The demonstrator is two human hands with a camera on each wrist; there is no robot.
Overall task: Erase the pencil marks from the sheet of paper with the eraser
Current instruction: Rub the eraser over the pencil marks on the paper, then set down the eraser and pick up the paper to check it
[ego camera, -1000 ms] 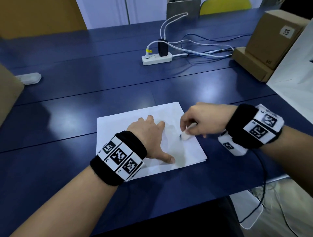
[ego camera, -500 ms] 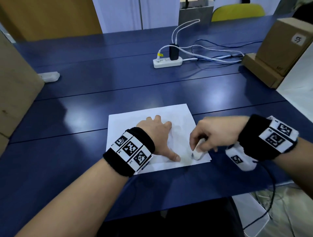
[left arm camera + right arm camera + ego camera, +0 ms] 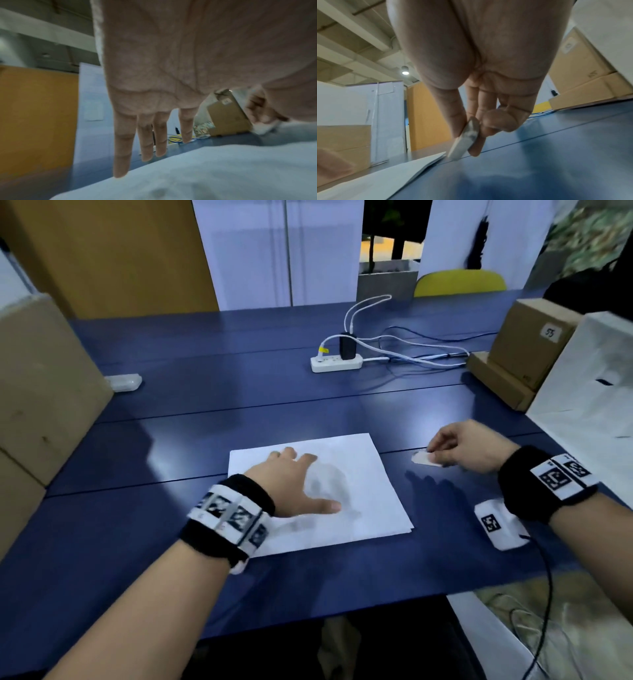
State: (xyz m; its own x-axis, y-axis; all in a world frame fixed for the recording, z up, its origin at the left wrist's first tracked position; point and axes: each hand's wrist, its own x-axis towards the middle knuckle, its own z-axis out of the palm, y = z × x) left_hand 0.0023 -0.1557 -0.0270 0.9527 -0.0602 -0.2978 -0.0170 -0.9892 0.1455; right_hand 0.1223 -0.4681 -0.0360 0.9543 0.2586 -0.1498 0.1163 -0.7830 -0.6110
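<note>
White rectangular sheet of paper (image 3: 346,491) lies flat on dark blue table (image 3: 239,402). My left hand (image 3: 291,484) rests on it, fingers spread straight. My right hand (image 3: 469,446) pinches small white eraser (image 3: 424,458) between thumb and fingers, just right of sheet, above bare table. I see white power strip (image 3: 335,363) with cables beyond, brown cardboard boxes (image 3: 524,354) far right, well apart.
</note>
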